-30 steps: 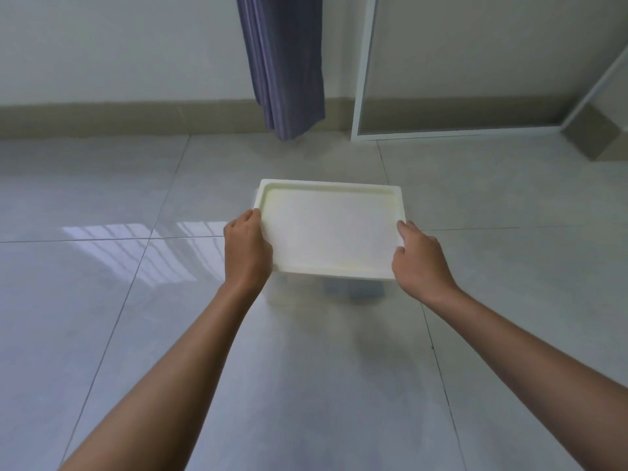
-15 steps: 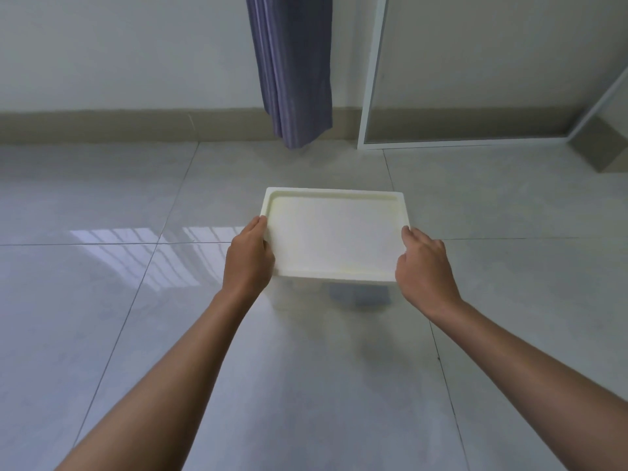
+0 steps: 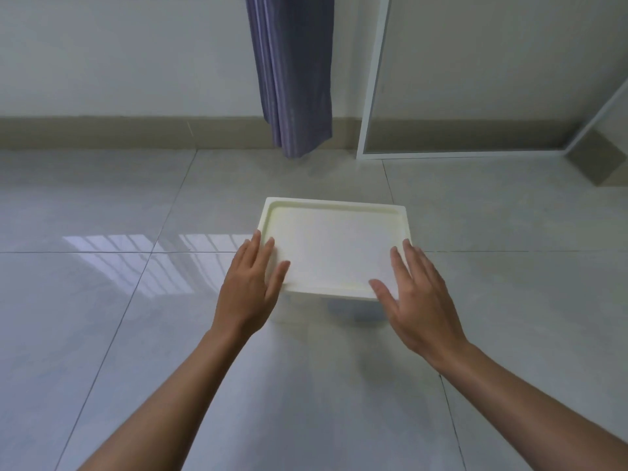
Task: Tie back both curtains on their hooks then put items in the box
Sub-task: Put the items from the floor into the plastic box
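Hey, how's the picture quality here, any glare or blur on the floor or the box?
Head view: window glare on the floor tiles left of the white lid; the box beneath looks soft and hazy; wide-angle bending tilts the door frame.

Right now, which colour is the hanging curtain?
Greyish purple curtain, plain with vertical folds; head view.

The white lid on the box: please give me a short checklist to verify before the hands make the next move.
1. White lid lies on the translucent box: ok, it looks level.
2. Lid fully seated all round: cannot tell, far edge and corners are not readable.
3. Left hand free: ok, fingers straight, holds nothing.
4. Right hand free: ok, fingers spread, holds nothing.
5. Items inside the box: cannot tell, only a dark shape shows through the wall.
6. Purple curtain tied back: cannot tell, no hook is in view.
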### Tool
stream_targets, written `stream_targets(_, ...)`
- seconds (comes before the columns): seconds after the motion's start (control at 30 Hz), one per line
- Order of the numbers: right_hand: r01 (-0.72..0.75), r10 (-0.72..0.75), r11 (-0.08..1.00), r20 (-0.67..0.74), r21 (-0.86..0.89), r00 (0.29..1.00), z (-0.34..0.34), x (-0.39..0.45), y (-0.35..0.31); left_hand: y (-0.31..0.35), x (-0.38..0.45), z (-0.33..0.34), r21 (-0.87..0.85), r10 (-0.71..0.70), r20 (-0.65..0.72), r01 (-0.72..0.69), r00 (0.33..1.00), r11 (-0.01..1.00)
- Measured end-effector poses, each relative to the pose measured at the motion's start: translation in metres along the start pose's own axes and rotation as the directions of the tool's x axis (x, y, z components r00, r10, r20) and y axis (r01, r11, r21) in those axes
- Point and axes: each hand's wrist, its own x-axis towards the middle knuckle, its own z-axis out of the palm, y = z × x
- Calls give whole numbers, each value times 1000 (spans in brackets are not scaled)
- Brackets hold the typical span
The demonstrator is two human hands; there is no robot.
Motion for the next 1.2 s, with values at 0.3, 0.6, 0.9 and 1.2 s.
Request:
stream_targets(0.3,-60,59,991,11,120,998,11,19,15,-8,17,-1,-118,79,197,-57,977,991)
stream_targets(0.6,-122,126,991,-89,49,988,13,100,27,-1,90,22,-39,77,248,-70,966,997)
stream_targets(0.9,-148,149,987,-13,61,989,28,182,38,-10,175,35,-29,71,231,-66,970,997)
stream_targets(1.2,-164,168,984,-70,64,983,42,245,46,-14,240,46,1,62,239,-64,969,998)
